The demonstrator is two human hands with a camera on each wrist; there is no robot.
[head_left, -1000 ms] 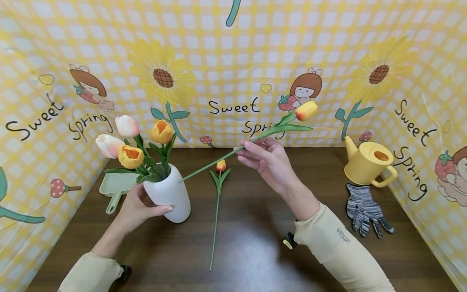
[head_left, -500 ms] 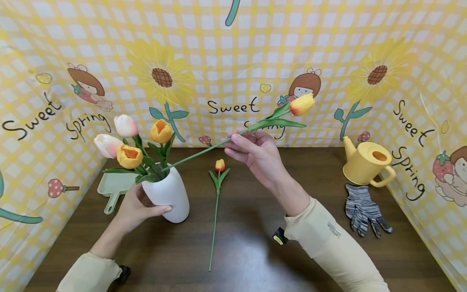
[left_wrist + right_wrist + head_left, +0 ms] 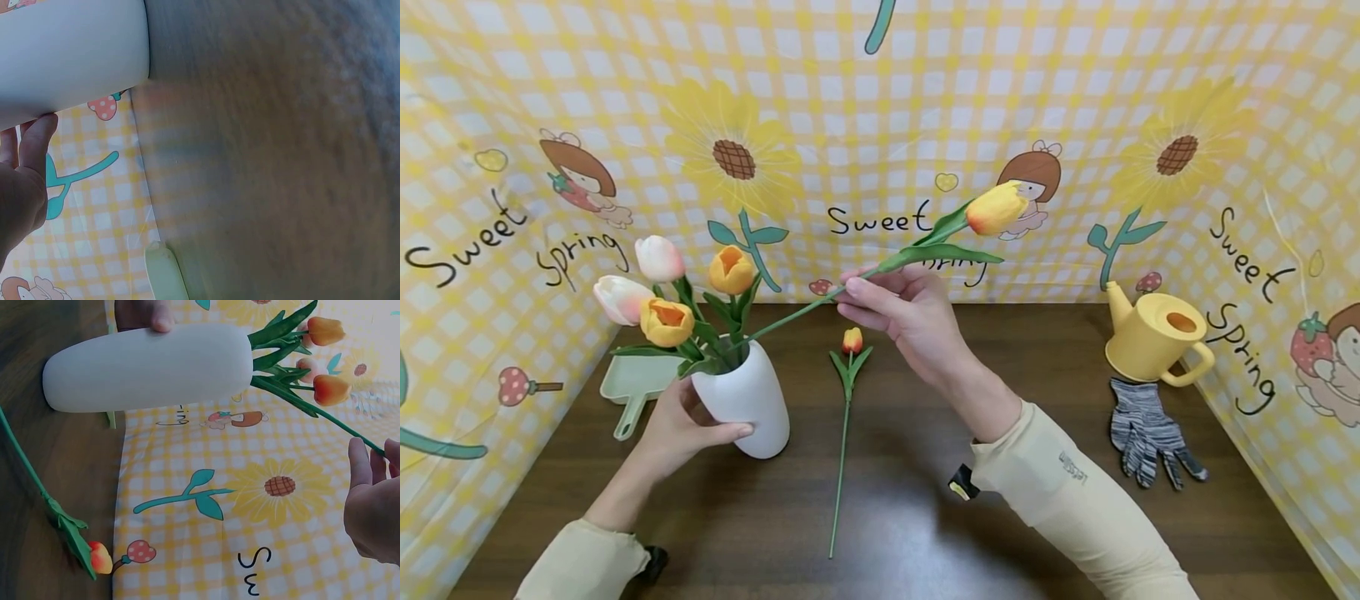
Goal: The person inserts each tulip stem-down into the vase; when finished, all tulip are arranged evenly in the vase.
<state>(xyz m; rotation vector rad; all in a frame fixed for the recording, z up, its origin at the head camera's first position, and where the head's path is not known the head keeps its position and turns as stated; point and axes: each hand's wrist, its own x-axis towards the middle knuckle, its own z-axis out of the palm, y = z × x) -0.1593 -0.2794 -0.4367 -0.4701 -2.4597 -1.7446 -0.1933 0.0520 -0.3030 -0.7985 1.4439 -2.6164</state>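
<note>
A white vase point(image 3: 747, 408) stands on the table, and my left hand point(image 3: 681, 429) grips its near left side, thumb across the front. Two orange tulips point(image 3: 667, 322) and two pale pink tulips point(image 3: 659, 258) stick out of its mouth. My right hand point(image 3: 910, 317) pinches the green stem of a yellow-red tulip point(image 3: 996, 208), tilted with its bloom up to the right. The lower end of that stem dips inside the vase's mouth, hidden by the rim. In the right wrist view the stem point(image 3: 353, 432) runs from the vase to my fingertips.
Another red-yellow tulip point(image 3: 847, 392) lies on the table point(image 3: 910, 517) right of the vase. A pale green dustpan point(image 3: 632, 383) lies behind my left hand. At the right are a yellow watering can point(image 3: 1153, 337) and a grey knitted glove point(image 3: 1150, 429). Checked cloth point(image 3: 880, 108) encloses the table.
My right hand has moved left with the yellow-red tulip, and its stem end has gone from in front of the vase's rim into the mouth. The left hand stays on the vase.
</note>
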